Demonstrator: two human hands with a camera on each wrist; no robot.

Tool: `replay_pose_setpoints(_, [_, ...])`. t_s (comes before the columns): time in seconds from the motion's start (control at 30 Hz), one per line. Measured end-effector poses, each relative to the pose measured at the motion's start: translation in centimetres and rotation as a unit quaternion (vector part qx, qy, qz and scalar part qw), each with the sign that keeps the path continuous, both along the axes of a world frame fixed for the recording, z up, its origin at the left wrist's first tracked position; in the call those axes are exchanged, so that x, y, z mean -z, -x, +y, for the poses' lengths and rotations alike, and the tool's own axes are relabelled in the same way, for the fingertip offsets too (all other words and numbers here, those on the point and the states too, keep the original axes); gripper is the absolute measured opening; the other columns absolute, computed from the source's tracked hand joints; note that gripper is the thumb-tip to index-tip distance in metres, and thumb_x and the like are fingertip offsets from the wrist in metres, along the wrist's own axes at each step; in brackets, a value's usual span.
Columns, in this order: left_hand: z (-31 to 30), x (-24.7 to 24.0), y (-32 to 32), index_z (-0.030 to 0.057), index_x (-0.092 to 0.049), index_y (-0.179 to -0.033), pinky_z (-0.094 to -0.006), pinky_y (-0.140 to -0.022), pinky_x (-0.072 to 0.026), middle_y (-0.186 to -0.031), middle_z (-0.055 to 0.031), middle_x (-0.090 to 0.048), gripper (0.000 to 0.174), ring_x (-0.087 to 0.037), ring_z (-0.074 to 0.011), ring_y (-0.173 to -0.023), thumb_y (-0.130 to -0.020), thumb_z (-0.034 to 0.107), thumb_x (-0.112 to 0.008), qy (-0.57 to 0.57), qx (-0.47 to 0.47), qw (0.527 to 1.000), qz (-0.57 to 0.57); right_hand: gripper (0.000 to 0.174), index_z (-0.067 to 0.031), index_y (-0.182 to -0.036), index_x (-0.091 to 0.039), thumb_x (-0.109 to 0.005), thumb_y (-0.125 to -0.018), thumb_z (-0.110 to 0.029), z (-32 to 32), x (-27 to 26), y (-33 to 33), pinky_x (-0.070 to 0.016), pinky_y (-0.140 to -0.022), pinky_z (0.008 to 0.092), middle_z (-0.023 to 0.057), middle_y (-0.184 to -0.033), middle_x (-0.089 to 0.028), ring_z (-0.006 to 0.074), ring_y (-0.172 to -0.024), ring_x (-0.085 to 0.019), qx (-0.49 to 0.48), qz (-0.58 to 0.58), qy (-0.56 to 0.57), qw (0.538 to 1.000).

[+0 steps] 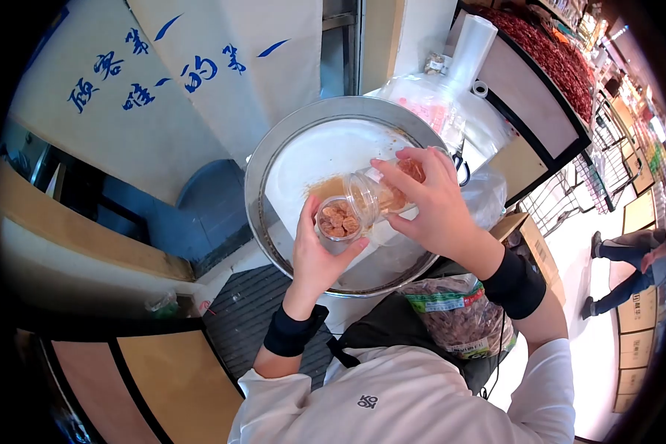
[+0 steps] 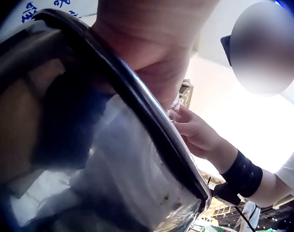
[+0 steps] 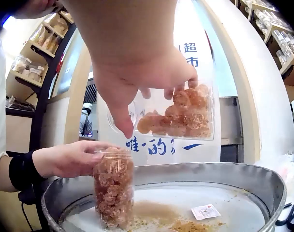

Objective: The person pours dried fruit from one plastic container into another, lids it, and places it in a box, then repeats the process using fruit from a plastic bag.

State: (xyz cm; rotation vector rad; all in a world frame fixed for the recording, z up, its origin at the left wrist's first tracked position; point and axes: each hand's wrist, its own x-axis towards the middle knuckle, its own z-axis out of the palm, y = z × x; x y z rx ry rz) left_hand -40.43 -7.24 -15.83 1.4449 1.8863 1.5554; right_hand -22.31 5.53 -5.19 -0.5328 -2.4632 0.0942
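My left hand [image 1: 312, 259] grips a clear plastic jar [image 3: 114, 188], upright over a round metal pan [image 1: 256, 203] and filled with brownish-orange, wrinkled dried fruit [image 1: 339, 220]. Above it, my right hand [image 1: 442, 203] holds a second clear jar [image 3: 185, 116] lying almost on its side. This one's open mouth points toward the first jar, and several fruit pieces lie along its lower wall. In the left wrist view, the pan's rim and my left wrist hide most of the jars.
Brown crumbs [image 3: 193, 226] and a small white packet [image 3: 205, 211] lie in the pan. Beside it are a roll of plastic bags [image 1: 472, 52] and scissors [image 1: 462, 166]. A large bag of dried goods [image 1: 459, 314] sits near my lap. Another person [image 1: 633, 255] stands at the right.
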Motion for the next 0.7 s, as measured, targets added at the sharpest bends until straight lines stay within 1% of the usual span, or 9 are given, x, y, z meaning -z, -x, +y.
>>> replay_pose_setpoints(0.07, [0.0, -0.3, 0.0, -0.0006, -0.027, -0.154, -0.0446, -0.115, -0.04, -0.149, -0.0256, -0.045, 0.106, -0.048, -0.0339, -0.139, -0.073, 0.018, -0.092, -0.043, 0.013, 0.999, -0.015, 0.08, -0.0246, -0.14, -0.059, -0.081, -0.065, -0.009, -0.2, 0.2, 0.3, -0.0324, -0.116, 0.051, 0.0116, -0.125, -0.053, 0.0284, -0.114, -0.057, -0.004, -0.016, 0.008, 1.0])
replay_pose_setpoints(0.1, [0.0, -0.4, 0.1, -0.0006, -0.027, -0.154, -0.0446, -0.115, -0.04, -0.149, -0.0256, -0.045, 0.106, -0.048, -0.0339, -0.139, -0.073, 0.018, -0.092, -0.043, 0.012, 0.999, -0.017, 0.08, -0.0246, -0.14, -0.059, -0.081, -0.065, -0.009, -0.3, 0.1, 0.4, -0.0324, -0.116, 0.051, 0.0116, -0.125, -0.053, 0.0284, -0.114, -0.057, -0.005, -0.018, 0.008, 1.0])
replay_pose_setpoints(0.17, [-0.1, -0.5, 0.2, 0.0011, -0.027, -0.155, -0.0452, -0.116, -0.0388, -0.15, -0.0248, -0.045, 0.107, -0.047, -0.0339, -0.14, -0.072, 0.018, -0.093, -0.059, 0.028, 0.998, -0.021, 0.079, -0.0243, -0.139, -0.06, -0.081, -0.064, -0.008, -0.6, -0.2, 0.5, -0.0327, -0.115, 0.0505, 0.0112, -0.125, -0.053, 0.0275, -0.112, -0.058, 0.001, -0.028, -0.025, 0.999])
replay_pose_setpoints(0.2, [-0.2, -0.6, 0.2, 0.0011, -0.027, -0.155, -0.0452, -0.116, -0.0388, -0.15, -0.0248, -0.045, 0.107, -0.047, -0.0339, -0.14, -0.072, 0.018, -0.093, -0.059, 0.028, 0.998, -0.024, 0.079, -0.0243, -0.139, -0.06, -0.081, -0.064, -0.008, -0.6, -0.3, 0.6, -0.0327, -0.115, 0.0505, 0.0112, -0.125, -0.053, 0.0275, -0.112, -0.058, 0.0, -0.03, -0.024, 0.999])
replay_pose_setpoints(0.27, [-0.1, -0.7, 0.4, 0.0019, -0.028, -0.155, -0.0438, -0.116, -0.0386, -0.151, -0.0224, -0.045, 0.107, -0.047, -0.0326, -0.14, -0.071, 0.017, -0.093, -0.078, 0.051, 0.995, -0.032, 0.078, -0.0242, -0.137, -0.061, -0.08, -0.064, -0.007, -0.8, -0.5, 0.8, -0.0332, -0.114, 0.0501, 0.0108, -0.125, -0.053, 0.0282, -0.112, -0.057, 0.002, -0.028, -0.064, 0.998])
replay_pose_setpoints(0.4, [0.2, -0.4, 0.8, 0.0015, -0.031, -0.154, -0.043, -0.116, -0.0388, -0.151, -0.0197, -0.045, 0.105, -0.047, -0.0313, -0.14, -0.071, 0.016, -0.093, -0.089, 0.061, 0.994, -0.037, 0.078, -0.0237, -0.137, -0.062, -0.08, -0.063, -0.007, -1.0, -0.7, 1.3, -0.0334, -0.114, 0.0502, 0.0108, -0.125, -0.054, 0.0292, -0.116, -0.055, -0.008, -0.038, -0.05, 0.998])
replay_pose_setpoints(0.5, [0.4, -0.3, 1.0, 0.0012, -0.033, -0.153, -0.0429, -0.116, -0.0393, -0.151, -0.0182, -0.046, 0.104, -0.048, -0.0304, -0.139, -0.07, 0.016, -0.093, -0.097, 0.076, 0.991, -0.047, 0.077, -0.0236, -0.137, -0.062, -0.079, -0.064, -0.008, -1.2, -0.6, 1.6, -0.0336, -0.114, 0.0501, 0.0111, -0.126, -0.054, 0.0296, -0.118, -0.054, -0.002, -0.04, -0.073, 0.997])
replay_pose_setpoints(0.67, [0.4, -0.3, 1.2, 0.0014, -0.033, -0.154, -0.0426, -0.116, -0.0398, -0.15, -0.018, -0.048, 0.103, -0.05, -0.0298, -0.138, -0.072, 0.016, -0.093, -0.106, 0.073, 0.991, -0.028, 0.065, -0.0245, -0.133, -0.065, -0.075, -0.071, -0.01, -1.8, -0.9, 2.1, -0.0344, -0.113, 0.0495, 0.0105, -0.123, -0.057, 0.0295, -0.119, -0.055, 0.003, -0.04, -0.099, 0.994])
replay_pose_setpoints(0.7, [0.4, -0.3, 1.2, 0.0014, -0.033, -0.154, -0.0426, -0.116, -0.0398, -0.15, -0.018, -0.048, 0.103, -0.05, -0.0298, -0.138, -0.072, 0.016, -0.093, -0.105, 0.073, 0.991, -0.029, 0.065, -0.0245, -0.133, -0.065, -0.075, -0.071, -0.01, -1.9, -0.9, 2.2, -0.0344, -0.113, 0.0495, 0.0105, -0.123, -0.057, 0.0295, -0.119, -0.055, 0.003, -0.041, -0.099, 0.994])
